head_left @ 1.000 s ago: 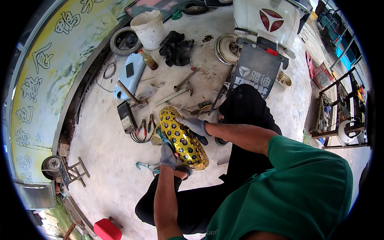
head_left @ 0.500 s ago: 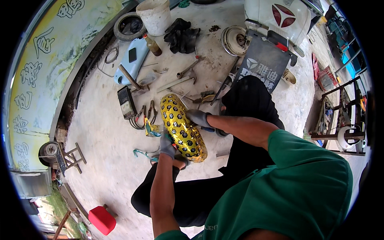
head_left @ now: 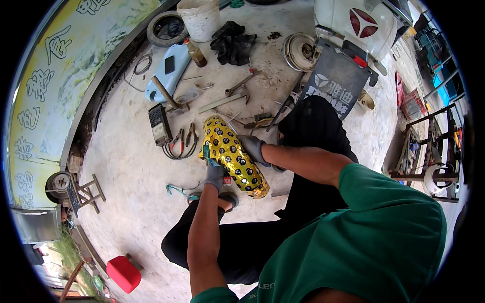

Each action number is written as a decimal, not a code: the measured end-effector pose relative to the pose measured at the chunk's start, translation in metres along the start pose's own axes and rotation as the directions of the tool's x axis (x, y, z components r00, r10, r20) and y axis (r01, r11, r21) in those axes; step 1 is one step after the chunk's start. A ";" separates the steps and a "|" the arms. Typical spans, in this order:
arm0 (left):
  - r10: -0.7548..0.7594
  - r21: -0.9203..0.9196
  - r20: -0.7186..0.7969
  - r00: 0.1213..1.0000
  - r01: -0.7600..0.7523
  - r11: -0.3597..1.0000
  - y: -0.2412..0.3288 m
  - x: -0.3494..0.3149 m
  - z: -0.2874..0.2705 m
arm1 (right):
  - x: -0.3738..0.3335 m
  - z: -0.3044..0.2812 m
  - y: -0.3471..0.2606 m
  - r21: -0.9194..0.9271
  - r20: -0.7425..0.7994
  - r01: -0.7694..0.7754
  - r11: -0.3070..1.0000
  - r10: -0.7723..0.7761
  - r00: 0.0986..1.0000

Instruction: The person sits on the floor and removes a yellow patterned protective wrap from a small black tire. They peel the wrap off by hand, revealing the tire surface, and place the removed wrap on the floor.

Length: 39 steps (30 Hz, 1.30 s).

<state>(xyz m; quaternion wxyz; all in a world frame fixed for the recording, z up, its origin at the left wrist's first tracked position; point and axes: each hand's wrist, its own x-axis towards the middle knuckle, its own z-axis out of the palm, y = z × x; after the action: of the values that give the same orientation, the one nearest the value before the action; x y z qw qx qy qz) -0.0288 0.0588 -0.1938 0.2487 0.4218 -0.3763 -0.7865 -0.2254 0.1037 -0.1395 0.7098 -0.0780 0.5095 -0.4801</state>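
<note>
A tyre wrapped in shiny yellow film with a dark hexagon pattern (head_left: 232, 156) stands tilted between my feet. My right hand (head_left: 252, 149), in a grey glove, grips its right side, with the fingertips partly hidden behind the tyre. On the near left side, my gloved left hand (head_left: 215, 174) is closed at a loose end of the yellow film, where a green strip (head_left: 207, 153) shows. Its fingers are partly covered by the film. Below the left hand, a torn green strip (head_left: 175, 189) lies on the ground.
Left of the tyre are a black meter box (head_left: 160, 124) and clamps with cables (head_left: 182, 144). Beyond lie a hammer (head_left: 166, 93), a wrench (head_left: 241, 83), a blue panel (head_left: 169, 70), a bottle (head_left: 195, 54) and a bucket (head_left: 199, 20). A white scooter (head_left: 353, 20) stands far right.
My left hand has moved up and slightly right with the loose film, which was sticking out leftward and now lies against the tyre. The tyre has turned a little; my right hand stays on it.
</note>
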 end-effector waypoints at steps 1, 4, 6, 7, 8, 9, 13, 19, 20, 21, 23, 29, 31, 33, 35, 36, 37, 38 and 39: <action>0.064 0.157 -0.021 0.998 -0.060 0.986 0.006 -0.006 0.009 | -0.005 -0.001 -0.005 -0.078 -0.025 0.016 0.997 -0.018 1.000; -0.015 0.186 -0.097 0.995 0.032 0.982 0.048 -0.025 0.015 | -0.018 0.003 -0.019 -0.415 -0.142 0.123 0.902 -0.197 0.970; 0.078 0.098 -0.154 0.985 -0.063 0.993 0.073 -0.028 0.010 | 0.016 -0.013 -0.006 -0.641 -0.144 0.236 0.730 -0.417 0.898; 0.095 0.031 -0.254 0.963 -0.090 0.995 0.085 -0.030 0.006 | 0.024 -0.014 -0.002 -0.701 -0.153 0.257 0.666 -0.492 0.857; 0.104 -0.033 -0.340 0.935 -0.122 0.992 0.102 -0.030 0.010 | 0.030 -0.019 -0.002 -0.759 -0.172 0.261 0.596 -0.571 0.803; 0.154 0.078 -0.404 0.902 -0.134 0.988 0.117 -0.037 0.010 | 0.021 -0.006 -0.011 -0.631 -0.256 0.294 0.718 -0.550 0.795; 0.355 0.314 -0.428 0.831 -0.231 0.921 0.160 -0.063 0.010 | -0.010 0.015 -0.058 -0.205 -0.269 0.409 0.889 -0.453 0.850; 0.456 0.476 -0.219 0.862 -0.314 0.822 0.153 -0.070 0.009 | -0.055 0.050 -0.104 0.407 0.084 0.263 0.875 -0.322 0.943; 0.418 0.457 -0.128 0.899 -0.321 0.830 0.159 -0.076 0.031 | -0.062 0.053 -0.110 0.401 0.199 0.191 0.896 -0.289 0.936; 0.497 0.470 -0.010 0.867 -0.435 0.768 0.158 -0.080 0.047 | -0.069 0.059 -0.112 0.385 0.320 0.113 0.916 -0.248 0.914; 0.591 0.549 0.179 0.786 -0.579 0.603 0.154 -0.085 0.070 | -0.082 0.080 -0.115 0.347 0.423 0.057 0.936 -0.211 0.881; 0.489 0.431 0.170 0.855 -0.511 0.743 0.103 -0.053 0.068 | -0.091 0.109 -0.117 -0.078 0.441 0.244 0.967 -0.186 0.878; 0.511 0.675 0.154 0.846 -0.468 0.571 0.118 -0.058 0.083 | -0.087 0.098 -0.123 -0.300 0.457 0.454 0.839 -0.291 0.841; 0.399 0.402 0.061 0.915 -0.389 0.829 0.114 -0.060 0.088 | -0.085 0.088 -0.128 -0.376 0.452 0.470 0.799 -0.285 0.845; 0.338 0.226 0.046 0.940 -0.339 0.913 0.103 -0.055 0.077 | -0.096 0.077 -0.135 -0.442 0.437 0.537 0.718 -0.350 0.828; 0.345 0.194 0.032 0.938 -0.344 0.919 0.106 -0.054 0.082 | -0.091 0.058 -0.137 -0.405 0.449 0.523 0.750 -0.336 0.828; 0.351 0.162 0.017 0.936 -0.349 0.923 0.110 -0.052 0.087 | -0.081 0.037 -0.137 -0.476 0.462 0.567 0.673 -0.357 0.812; 0.356 0.134 -0.006 0.935 -0.352 0.927 0.112 -0.053 0.088 | -0.076 0.022 -0.135 -0.537 0.481 0.601 0.591 -0.370 0.794; 0.395 0.126 -0.023 0.918 -0.389 0.912 0.110 -0.053 0.079 | -0.088 0.022 -0.134 -0.757 0.466 0.563 0.332 -0.330 0.821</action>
<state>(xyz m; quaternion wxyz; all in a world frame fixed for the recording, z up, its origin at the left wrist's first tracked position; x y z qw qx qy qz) -0.0601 0.0616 -0.0522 0.3847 0.3707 -0.4935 -0.6863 -0.2902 0.0918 0.0086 0.4599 -0.6191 0.5524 -0.3162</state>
